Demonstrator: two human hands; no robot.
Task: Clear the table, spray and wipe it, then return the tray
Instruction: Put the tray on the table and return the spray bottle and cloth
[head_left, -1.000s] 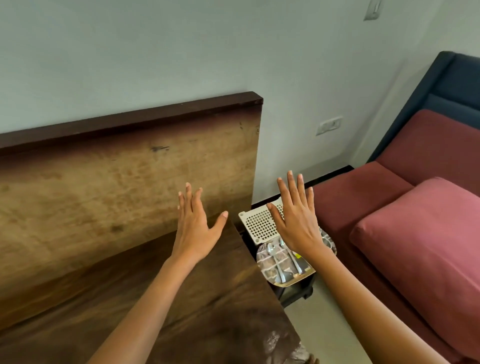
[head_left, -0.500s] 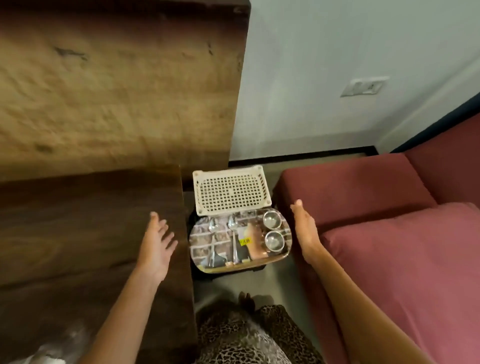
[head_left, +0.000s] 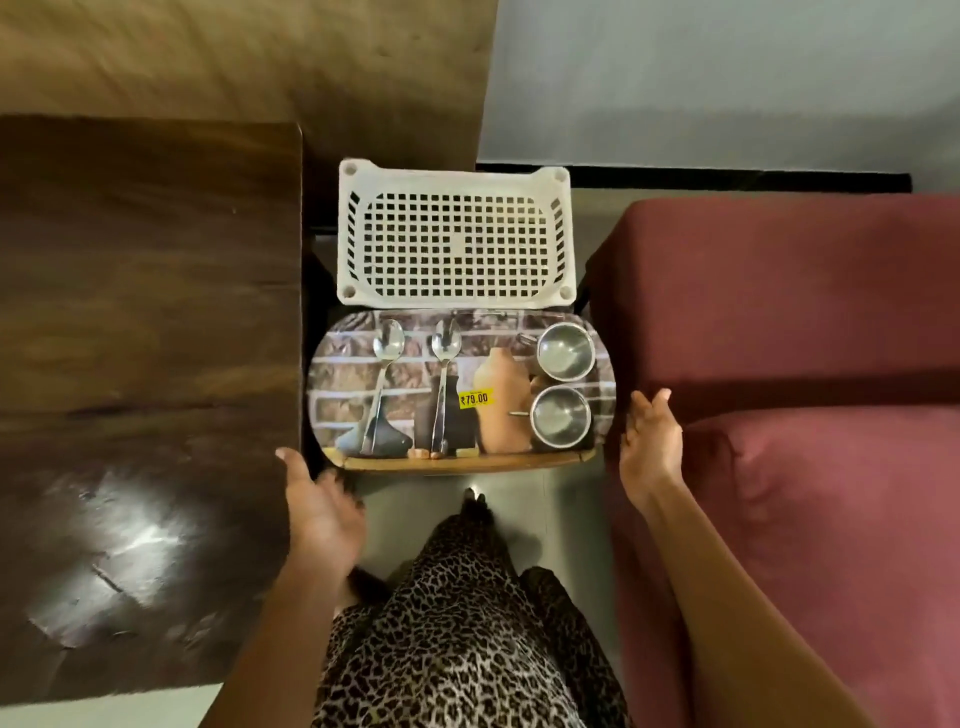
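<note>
My view has swung down off the tabletop (head_left: 145, 322): left hand (head_left: 322, 514) and right hand (head_left: 652, 441), both open and empty, now flank the tray (head_left: 353, 384). I reckon I'm starting the return.

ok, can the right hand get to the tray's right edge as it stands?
Probably yes. The right hand is open, just off the right end of the tray, with nothing between them. The maroon sofa sits close on that side, so room for the fingers to curl under looks tight.

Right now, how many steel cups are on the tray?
2. Both sit at the tray's right end: far cup, near cup just in front. None seem hidden.
</note>
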